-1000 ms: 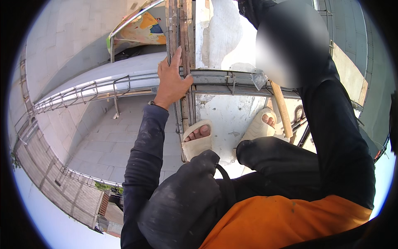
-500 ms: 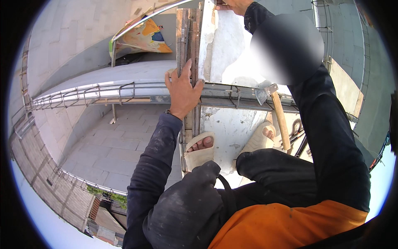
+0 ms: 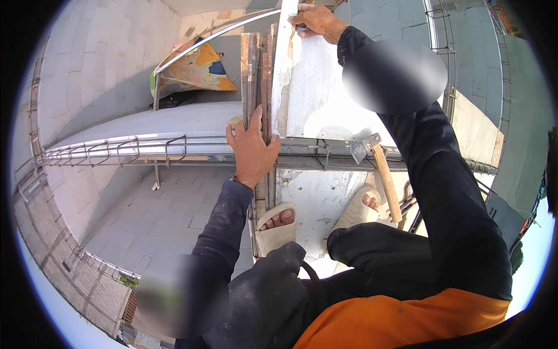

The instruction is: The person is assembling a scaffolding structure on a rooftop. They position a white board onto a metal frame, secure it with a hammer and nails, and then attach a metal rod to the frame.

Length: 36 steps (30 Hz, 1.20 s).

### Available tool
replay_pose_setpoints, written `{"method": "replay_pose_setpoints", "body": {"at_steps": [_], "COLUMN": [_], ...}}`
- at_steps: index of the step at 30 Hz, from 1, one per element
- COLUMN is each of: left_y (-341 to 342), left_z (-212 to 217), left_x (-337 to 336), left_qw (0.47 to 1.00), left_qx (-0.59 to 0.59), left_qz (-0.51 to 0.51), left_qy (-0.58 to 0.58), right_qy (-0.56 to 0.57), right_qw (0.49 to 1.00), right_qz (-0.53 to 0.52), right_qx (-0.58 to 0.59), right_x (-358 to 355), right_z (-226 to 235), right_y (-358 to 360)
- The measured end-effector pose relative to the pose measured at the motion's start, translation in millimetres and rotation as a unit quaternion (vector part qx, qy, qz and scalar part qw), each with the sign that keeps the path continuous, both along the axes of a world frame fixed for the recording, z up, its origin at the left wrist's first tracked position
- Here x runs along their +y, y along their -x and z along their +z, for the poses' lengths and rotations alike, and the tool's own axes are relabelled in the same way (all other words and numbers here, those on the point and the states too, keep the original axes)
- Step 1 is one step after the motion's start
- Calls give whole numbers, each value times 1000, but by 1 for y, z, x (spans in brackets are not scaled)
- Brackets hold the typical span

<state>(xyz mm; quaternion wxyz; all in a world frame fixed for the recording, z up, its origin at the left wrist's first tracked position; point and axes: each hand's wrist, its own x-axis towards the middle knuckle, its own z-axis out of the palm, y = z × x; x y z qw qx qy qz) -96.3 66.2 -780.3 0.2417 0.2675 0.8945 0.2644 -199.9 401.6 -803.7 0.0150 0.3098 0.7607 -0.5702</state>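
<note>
Left hand (image 3: 251,152) clasps the weathered upright timber formwork boards (image 3: 258,75), fingers wrapped round their edge just above the horizontal steel rebar cage (image 3: 145,148). Right hand (image 3: 317,20) grips the top edge of the white-plastered concrete column face (image 3: 325,87). Open drop left of the boards. Wooden-handled hatchet (image 3: 378,168) rests on the rebar near the sandalled feet (image 3: 279,224).

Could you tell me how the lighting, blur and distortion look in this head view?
Head view: hard sunlight glares off the white panel; the steel rails bow with fisheye distortion; the left hand on the wooden post is sharp; soft blurred patches sit upper right and lower left.
</note>
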Motion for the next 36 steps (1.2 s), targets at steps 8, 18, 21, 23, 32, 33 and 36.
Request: {"method": "replay_pose_setpoints", "body": {"at_steps": [8,18,21,23,32,33,36], "left_y": [-2,-2,-1,-2,-2,-2,-3], "left_z": [5,3,5,3,6,4,-1], "left_x": [15,12,8,8,10,9,10], "left_qw": [999,999,999,998,998,998,996], "left_qx": [34,11,4,16,37,39,43], "left_qz": [2,11,15,19,20,24,34], "left_qy": [-22,-51,-43,-52,-43,-49,-65], "right_qy": [-387,-344,-337,-323,-614,-576,-560], "right_qw": [918,909,912,921,626,632,596], "right_qz": [80,220,216,201,481,517,566], "right_qx": [-25,-77,-86,-79,11,-39,-103], "right_x": [36,67,48,44,18,21,22], "right_z": [10,29,38,43,72,67,72], "right_y": [-4,32,31,30,49,54,68]}}
